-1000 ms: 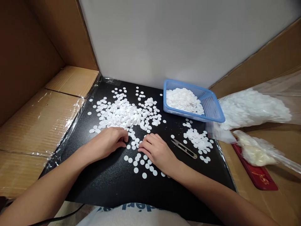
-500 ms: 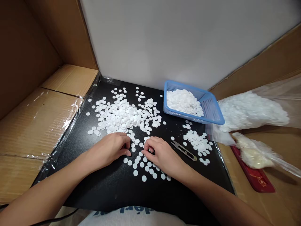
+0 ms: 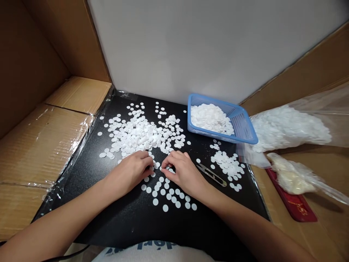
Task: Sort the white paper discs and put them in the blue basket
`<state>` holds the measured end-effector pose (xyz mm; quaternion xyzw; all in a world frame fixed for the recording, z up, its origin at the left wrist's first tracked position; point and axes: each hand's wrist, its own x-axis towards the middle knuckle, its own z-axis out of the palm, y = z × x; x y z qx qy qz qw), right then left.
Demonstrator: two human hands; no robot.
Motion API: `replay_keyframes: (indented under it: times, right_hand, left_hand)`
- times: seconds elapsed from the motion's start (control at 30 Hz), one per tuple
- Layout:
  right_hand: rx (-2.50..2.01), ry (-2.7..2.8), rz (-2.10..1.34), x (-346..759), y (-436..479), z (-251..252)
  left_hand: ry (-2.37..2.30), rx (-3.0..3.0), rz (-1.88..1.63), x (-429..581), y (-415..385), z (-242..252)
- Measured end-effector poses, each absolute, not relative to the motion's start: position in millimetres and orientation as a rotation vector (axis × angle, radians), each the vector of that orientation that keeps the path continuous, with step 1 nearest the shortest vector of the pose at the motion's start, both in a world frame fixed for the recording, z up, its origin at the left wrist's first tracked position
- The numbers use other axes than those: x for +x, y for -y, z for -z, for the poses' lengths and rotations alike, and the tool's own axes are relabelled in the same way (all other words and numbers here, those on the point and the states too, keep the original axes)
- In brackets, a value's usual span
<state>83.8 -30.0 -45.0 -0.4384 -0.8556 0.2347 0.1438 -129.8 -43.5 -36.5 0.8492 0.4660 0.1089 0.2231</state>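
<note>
A big scatter of small white round discs (image 3: 139,133) covers the far half of the black mat (image 3: 120,214). My left hand (image 3: 131,171) rests on the mat at the near edge of that scatter, fingers curled with the fingertips pressed on a disc. My right hand (image 3: 182,171) lies close beside it, fingers bent and pinched on a white disc at its fingertips. A loose group of separated discs (image 3: 170,194) lies just below both hands.
A blue mesh basket (image 3: 244,127) heaped with discs stands at the back right. Small thread snips (image 3: 212,174) lie right of my right hand, beside another disc cluster (image 3: 227,165). Plastic bags of white discs (image 3: 289,127) and a red packet (image 3: 294,202) lie on cardboard right.
Both hands shifted slightly forward toward the big scatter and closer together. Several more discs now lie in the group below my right hand.
</note>
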Motion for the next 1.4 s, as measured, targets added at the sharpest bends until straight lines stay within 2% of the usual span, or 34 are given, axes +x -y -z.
replay_keyframes:
  times: [0.27, 0.47, 0.67, 1.13, 1.4]
  right_hand:
    - [-1.326, 2.453, -0.89, 81.3, 19.8, 37.5]
    - [-1.202, 2.526, -0.632, 79.4, 38.0, 35.9]
    - [-1.123, 2.548, -0.688, 80.9, 40.8, 38.5]
    - [-0.961, 2.488, -0.422, 81.4, 27.3, 48.9]
    - [-0.949, 2.51, -0.436, 88.2, 45.1, 45.2]
  left_hand:
    - [-1.296, 2.275, -0.292, -131.8, 41.2, 39.9]
    - [-1.207, 2.402, -0.259, -136.4, 42.6, 38.6]
    - [-1.176, 2.405, -0.229, -137.2, 42.6, 33.6]
    - [-1.441, 2.137, -0.277, -142.8, 40.1, 33.5]
    - [-1.588, 2.015, -0.102, -145.5, 41.6, 28.2]
